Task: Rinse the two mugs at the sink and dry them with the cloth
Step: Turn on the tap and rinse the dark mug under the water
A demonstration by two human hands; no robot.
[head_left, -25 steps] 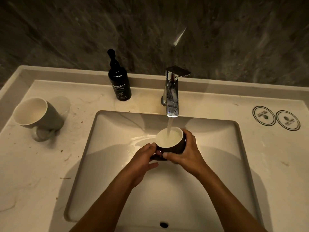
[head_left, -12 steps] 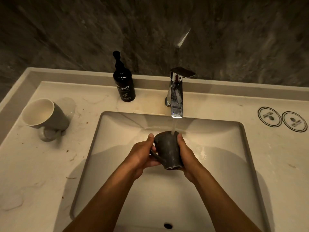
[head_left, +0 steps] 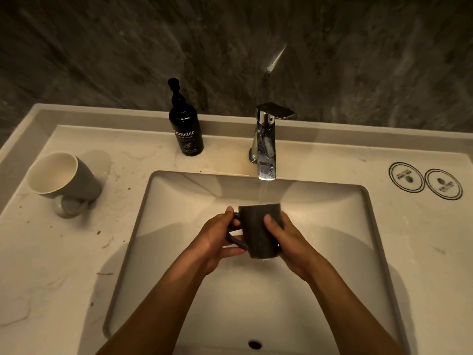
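Note:
Over the white sink basin [head_left: 179, 201] I hold a dark mug [head_left: 256, 231] tipped over, its outer wall facing up under the stream running from the chrome tap [head_left: 265, 147]. My left hand [head_left: 217, 239] grips the handle side. My right hand [head_left: 286, 237] clasps the opposite wall, thumb across the mug. A second, grey mug [head_left: 64, 179] with a pale inside lies on its side on the counter at the left, handle down, mouth toward me. No cloth is in view.
A black hand-wash pump bottle [head_left: 185, 129] stands behind the basin, left of the tap. Two round printed marks [head_left: 425, 180] sit on the counter at the right. A dark stone wall rises behind. The overflow hole [head_left: 254, 344] is at the basin's near wall.
The dark mug stood upright and full of water under the tap a second ago; both hands have since tipped it over, so its outside now takes the stream.

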